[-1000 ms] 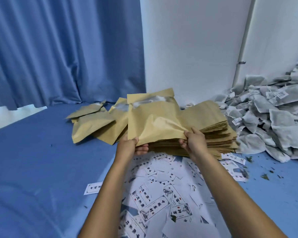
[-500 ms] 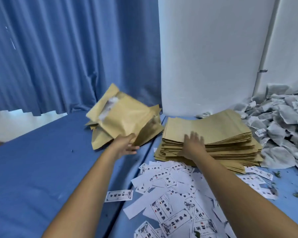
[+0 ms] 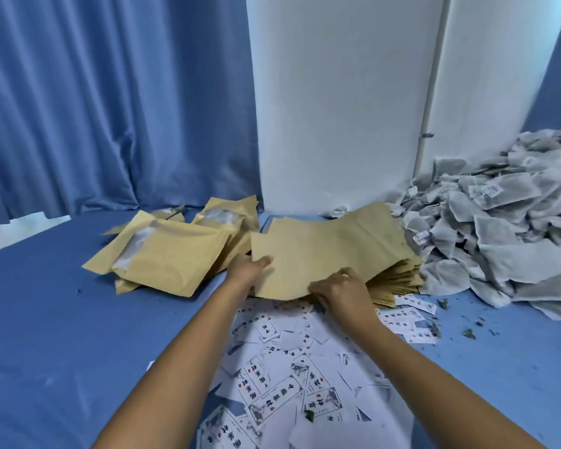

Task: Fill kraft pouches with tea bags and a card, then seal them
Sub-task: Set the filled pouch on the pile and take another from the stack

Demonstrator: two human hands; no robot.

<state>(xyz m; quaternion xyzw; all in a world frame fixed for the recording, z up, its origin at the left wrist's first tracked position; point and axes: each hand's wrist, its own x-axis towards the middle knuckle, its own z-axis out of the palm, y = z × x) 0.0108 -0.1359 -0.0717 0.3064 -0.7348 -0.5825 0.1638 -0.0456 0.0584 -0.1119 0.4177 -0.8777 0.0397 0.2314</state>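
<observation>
A: Both hands on the top flat tan kraft pouch (image 3: 321, 254) of the stack: left hand (image 3: 250, 270) grips its left edge, right hand (image 3: 340, 286) pinches the near edge.

B: Noted. Risk I see: two pouches lifting together, or the stack sliding toward the grey tea-bag heap (image 3: 499, 234) right of it.

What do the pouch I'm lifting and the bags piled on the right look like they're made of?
Pouch held by both hands: matte tan kraft paper, judging by its flat, fibrous look and soft bend. Tea bags: probably thin grey-white non-woven or filter mesh, slightly see-through, crumpled, with small paper tags.
</observation>
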